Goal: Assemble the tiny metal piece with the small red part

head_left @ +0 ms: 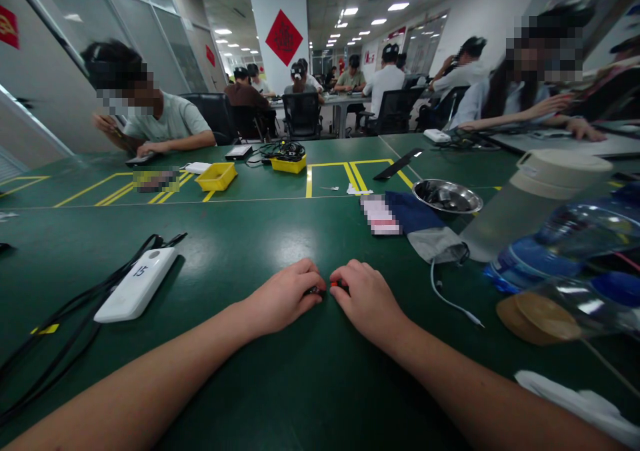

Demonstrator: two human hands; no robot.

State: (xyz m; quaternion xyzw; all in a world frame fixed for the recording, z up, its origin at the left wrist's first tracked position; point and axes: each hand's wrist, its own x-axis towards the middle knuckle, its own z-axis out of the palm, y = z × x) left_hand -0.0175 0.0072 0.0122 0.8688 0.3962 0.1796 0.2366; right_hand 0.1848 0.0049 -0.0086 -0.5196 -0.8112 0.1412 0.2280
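My two hands rest knuckles-up on the green table [260, 238], fingertips meeting at its middle. My left hand [285, 296] is curled shut around a small dark part that barely shows. My right hand [365, 298] is pinched shut on a tiny part with a red tip [333, 284]. The two small parts touch between my fingertips. Most of each part is hidden under my fingers.
A white power bank [137, 284] with black cables lies at the left. A steel bowl [447, 194], a blue cloth [413, 212], a lidded cup [530, 201] and plastic bottles [555, 244] crowd the right. Yellow trays [217, 176] sit farther back. Several other people sit at the tables.
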